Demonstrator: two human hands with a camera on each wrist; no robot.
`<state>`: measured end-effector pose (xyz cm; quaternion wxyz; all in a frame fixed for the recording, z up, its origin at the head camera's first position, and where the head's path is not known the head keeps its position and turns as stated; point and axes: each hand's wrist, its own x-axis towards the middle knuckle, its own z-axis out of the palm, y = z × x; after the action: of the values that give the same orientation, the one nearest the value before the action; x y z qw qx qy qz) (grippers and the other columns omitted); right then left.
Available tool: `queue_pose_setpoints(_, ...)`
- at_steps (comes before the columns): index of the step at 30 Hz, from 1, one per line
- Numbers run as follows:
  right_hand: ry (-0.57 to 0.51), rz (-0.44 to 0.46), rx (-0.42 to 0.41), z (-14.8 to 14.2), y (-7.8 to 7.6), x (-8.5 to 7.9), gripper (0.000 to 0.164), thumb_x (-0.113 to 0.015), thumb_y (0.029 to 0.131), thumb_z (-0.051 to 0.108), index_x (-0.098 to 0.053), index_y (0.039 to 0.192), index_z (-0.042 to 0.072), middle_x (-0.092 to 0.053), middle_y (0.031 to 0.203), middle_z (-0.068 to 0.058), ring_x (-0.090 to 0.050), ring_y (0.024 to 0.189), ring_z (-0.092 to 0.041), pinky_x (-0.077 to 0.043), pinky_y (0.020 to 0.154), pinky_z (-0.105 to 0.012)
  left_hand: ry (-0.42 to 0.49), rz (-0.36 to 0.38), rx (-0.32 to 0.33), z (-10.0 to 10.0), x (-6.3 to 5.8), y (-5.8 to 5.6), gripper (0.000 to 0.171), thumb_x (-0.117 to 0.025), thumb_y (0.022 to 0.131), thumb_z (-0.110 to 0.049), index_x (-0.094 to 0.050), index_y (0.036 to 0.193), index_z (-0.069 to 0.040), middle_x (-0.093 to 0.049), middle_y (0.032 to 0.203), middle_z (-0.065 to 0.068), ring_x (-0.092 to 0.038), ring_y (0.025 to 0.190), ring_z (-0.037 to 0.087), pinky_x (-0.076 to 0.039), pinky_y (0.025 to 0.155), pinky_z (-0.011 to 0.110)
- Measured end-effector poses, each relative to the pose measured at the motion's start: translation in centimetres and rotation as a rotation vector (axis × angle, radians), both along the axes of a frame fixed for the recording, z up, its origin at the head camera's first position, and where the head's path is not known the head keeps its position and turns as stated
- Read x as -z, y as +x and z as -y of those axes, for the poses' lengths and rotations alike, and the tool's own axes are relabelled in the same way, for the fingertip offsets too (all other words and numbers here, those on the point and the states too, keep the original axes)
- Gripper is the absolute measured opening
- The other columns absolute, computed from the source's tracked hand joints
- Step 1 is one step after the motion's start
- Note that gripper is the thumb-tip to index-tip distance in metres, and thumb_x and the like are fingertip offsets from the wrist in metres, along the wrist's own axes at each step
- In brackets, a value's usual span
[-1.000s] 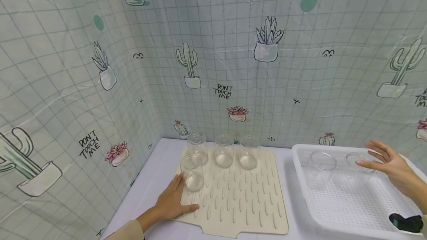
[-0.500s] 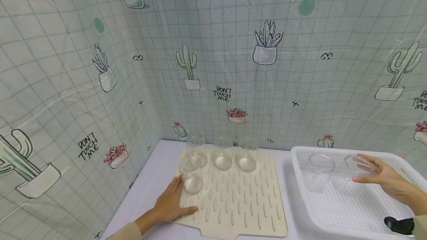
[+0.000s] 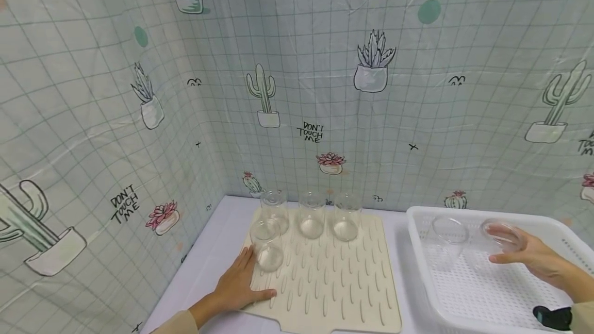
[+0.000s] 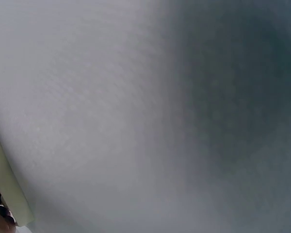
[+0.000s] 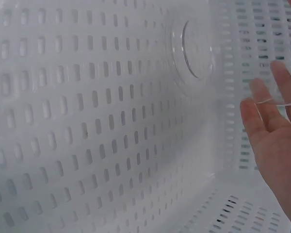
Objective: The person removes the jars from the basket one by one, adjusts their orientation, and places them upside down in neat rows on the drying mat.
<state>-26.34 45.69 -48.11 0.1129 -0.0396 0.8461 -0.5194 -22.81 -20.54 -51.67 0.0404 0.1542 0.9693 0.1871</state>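
Observation:
My left hand (image 3: pixel 236 282) lies flat on the left edge of a cream ribbed drying mat (image 3: pixel 334 287), thumb spread, fingertips beside a clear drinking glass (image 3: pixel 268 254). Behind that glass, three more stand in a row on the mat: a left one (image 3: pixel 277 218), a middle one (image 3: pixel 311 223) and a right one (image 3: pixel 346 226). Over the white perforated basket (image 3: pixel 426 282), my right hand (image 3: pixel 540 259) grips a drinking glass (image 3: pixel 483 256) near its rim, fingers behind, thumb in front. In the right wrist view, fingers (image 5: pixel 254 121) show around clear glass.
Another clear glass (image 3: pixel 443 254) stands in the basket, left of the gripped one. A white tabletop (image 3: pixel 204 251) lies under mat and basket. A cactus-print curtain (image 3: pixel 315 92) hangs behind and at the left. Pale blur fills most of the left wrist view.
My right hand has come down from above the basket and closed around the right-hand glass, which now tilts slightly. My left hand has stayed on the mat.

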Motion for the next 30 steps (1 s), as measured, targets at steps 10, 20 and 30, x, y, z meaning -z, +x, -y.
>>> queue_pose_setpoints(10,0.127,-0.045,0.006,0.1,0.1,0.0,0.084,-0.066,0.084,0.016,-0.009,0.143,-0.004,-0.033,0.126,0.005,-0.021,0.119,-0.055,-0.03,0.083,-0.07,0.015,0.008,0.002,0.0,0.0,-0.1,0.114,-0.054,0.071,-0.074,-0.013,0.145,0.004,-0.009,0.151,0.019,-0.006,0.138,0.034,-0.018,0.107,0.051)
queue_pose_setpoints(20,0.222,-0.057,0.045,-0.6,0.4,-1.8,0.088,-0.065,0.086,0.021,-0.005,0.146,0.001,-0.011,0.14,-0.038,-0.02,0.117,-0.061,-0.03,0.078,-0.072,0.018,0.017,-0.002,0.0,0.0,0.0,0.115,-0.053,0.071,-0.074,-0.011,0.145,0.002,-0.008,0.151,0.017,-0.005,0.138,0.033,-0.018,0.107,0.051)
queue_pose_setpoints(30,0.2,-0.254,0.003,-1.4,1.5,-5.2,0.072,-0.061,0.088,0.007,-0.02,0.146,0.021,-0.029,0.113,0.035,-0.037,0.09,0.021,-0.039,0.08,-0.061,0.04,0.016,0.007,0.0,-0.3,0.1,0.114,-0.055,0.072,-0.073,-0.011,0.146,0.002,-0.008,0.151,0.017,-0.005,0.138,0.033,-0.017,0.107,0.051)
